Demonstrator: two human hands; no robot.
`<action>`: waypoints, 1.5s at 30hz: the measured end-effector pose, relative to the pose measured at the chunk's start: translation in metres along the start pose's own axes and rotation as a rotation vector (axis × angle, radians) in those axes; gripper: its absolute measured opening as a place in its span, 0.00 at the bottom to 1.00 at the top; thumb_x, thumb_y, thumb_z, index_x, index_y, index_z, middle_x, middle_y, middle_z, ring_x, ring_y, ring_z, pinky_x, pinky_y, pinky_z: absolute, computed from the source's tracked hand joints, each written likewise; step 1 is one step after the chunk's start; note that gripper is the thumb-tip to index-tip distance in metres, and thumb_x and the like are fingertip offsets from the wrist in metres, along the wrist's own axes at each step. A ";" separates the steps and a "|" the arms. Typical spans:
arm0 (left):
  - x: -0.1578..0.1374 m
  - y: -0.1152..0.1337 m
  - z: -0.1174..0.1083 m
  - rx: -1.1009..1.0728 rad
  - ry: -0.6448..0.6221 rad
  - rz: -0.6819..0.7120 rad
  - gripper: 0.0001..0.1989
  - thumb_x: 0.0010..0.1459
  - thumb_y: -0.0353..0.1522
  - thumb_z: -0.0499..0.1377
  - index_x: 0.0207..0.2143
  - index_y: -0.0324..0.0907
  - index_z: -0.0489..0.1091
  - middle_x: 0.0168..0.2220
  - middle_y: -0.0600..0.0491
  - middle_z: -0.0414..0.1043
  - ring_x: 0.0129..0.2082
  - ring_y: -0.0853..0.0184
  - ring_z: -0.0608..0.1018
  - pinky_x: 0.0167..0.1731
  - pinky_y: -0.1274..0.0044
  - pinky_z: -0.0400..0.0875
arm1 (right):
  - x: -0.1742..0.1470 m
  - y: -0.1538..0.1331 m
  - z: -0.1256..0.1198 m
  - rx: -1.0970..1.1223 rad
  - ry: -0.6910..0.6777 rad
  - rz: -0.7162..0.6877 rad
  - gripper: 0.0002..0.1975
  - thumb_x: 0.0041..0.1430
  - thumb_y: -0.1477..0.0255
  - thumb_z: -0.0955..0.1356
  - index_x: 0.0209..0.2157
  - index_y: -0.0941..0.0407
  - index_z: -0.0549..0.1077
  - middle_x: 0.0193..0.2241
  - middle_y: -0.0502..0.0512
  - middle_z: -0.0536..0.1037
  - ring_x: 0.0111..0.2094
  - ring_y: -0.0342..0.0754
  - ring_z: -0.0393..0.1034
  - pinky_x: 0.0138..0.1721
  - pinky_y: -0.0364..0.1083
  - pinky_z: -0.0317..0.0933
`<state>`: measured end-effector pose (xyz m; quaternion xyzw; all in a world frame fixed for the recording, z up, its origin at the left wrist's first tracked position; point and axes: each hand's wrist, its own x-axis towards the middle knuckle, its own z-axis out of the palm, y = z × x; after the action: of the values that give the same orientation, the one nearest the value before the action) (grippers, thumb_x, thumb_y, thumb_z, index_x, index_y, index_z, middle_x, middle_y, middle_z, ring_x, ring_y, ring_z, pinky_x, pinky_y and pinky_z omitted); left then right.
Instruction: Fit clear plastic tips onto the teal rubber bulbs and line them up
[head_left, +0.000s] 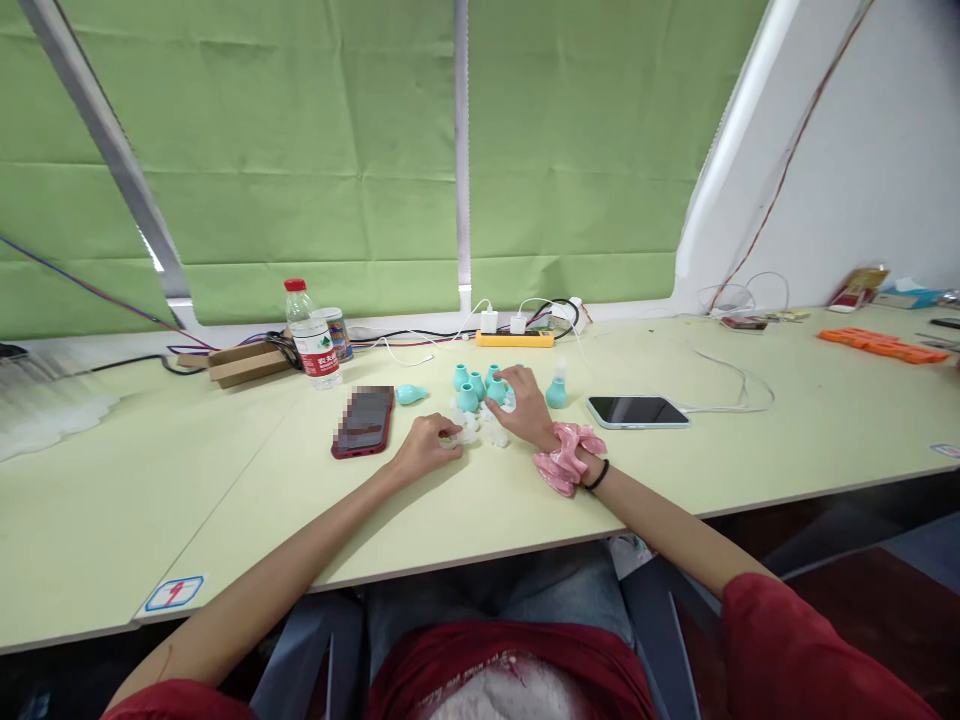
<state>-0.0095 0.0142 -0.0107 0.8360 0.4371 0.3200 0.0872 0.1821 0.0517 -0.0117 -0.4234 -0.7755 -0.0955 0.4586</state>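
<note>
Several turquoise rubber bulbs [467, 398] stand grouped on the table with their open necks upward. My right hand [526, 408], with a pink scrunchie [566, 460] at its wrist, has thumb and fingers curled around the nearest right-hand bulb [496, 391]. Small translucent plastic pieces [493, 430] lie loose in front of the bulbs. At their left edge, my left hand [427, 449] is closed in a pinch on one translucent piece, partly hidden by the fingers. Another bulb [410, 395] lies on its side. To the right, a bulb [556, 392] stands upright with a clear tip in its neck.
A red-cased phone [364, 422] lies left of my hands; a second phone [637, 411] with a white cable lies right. Behind stand a water bottle [313, 340], a can [337, 333], a cardboard box [251, 363] and a yellow power strip [514, 339]. Orange pieces [881, 344] lie far right.
</note>
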 end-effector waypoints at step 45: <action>0.010 -0.010 -0.008 -1.216 -0.024 -0.478 0.17 0.40 0.31 0.62 0.35 0.32 0.69 0.24 0.50 0.68 0.24 0.72 0.70 0.27 0.78 0.66 | -0.009 -0.015 0.001 0.223 -0.165 -0.191 0.13 0.46 0.75 0.62 0.38 0.57 0.63 0.36 0.57 0.63 0.37 0.47 0.60 0.38 0.45 0.58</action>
<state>-0.0167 0.0271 -0.0040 0.5209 0.3508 0.4725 0.6184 0.1721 0.0379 -0.0160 -0.3007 -0.8530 -0.0168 0.4263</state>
